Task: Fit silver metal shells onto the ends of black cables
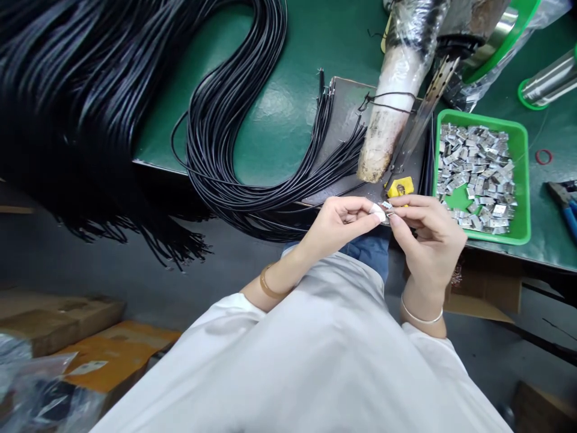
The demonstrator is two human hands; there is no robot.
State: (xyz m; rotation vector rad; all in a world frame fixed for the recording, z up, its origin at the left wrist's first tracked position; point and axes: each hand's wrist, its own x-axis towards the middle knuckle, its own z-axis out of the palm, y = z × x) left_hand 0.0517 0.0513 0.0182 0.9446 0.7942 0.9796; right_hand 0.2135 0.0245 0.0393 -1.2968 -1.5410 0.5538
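Both hands are up at the table's near edge, fingertips almost meeting. The left hand point(347, 219) pinches from one side, the right hand point(426, 231) from the other, thumb and finger of each closed on one tiny metal part point(386, 205), just in front of the yellow pad point(400, 186). Whether a wire end sits in that pinch too is too small to tell.

The danger here? A slip! The part is tiny, only the fingertips have it, and the hands are out near the edge — one loose pinch and it could drop to the floor. Then the iron point(433, 96), slanting down close beyond the fingers: if hot, a careless knuckle could catch it. And those cables point(220, 114) curl over the edge just beside the left hand; a sleeve could snag a loop and drag the ends about.

Now the count! Two hands, one part between them, one pad, one iron, one white tube point(387, 132) alongside. Two big bundles of cables, strands beyond counting. One green tray point(523, 180), its clips point(480, 171) dozens deep. Over to the right — two spools point(550, 79), one red ring point(543, 157), one pair of pliers point(561, 198).
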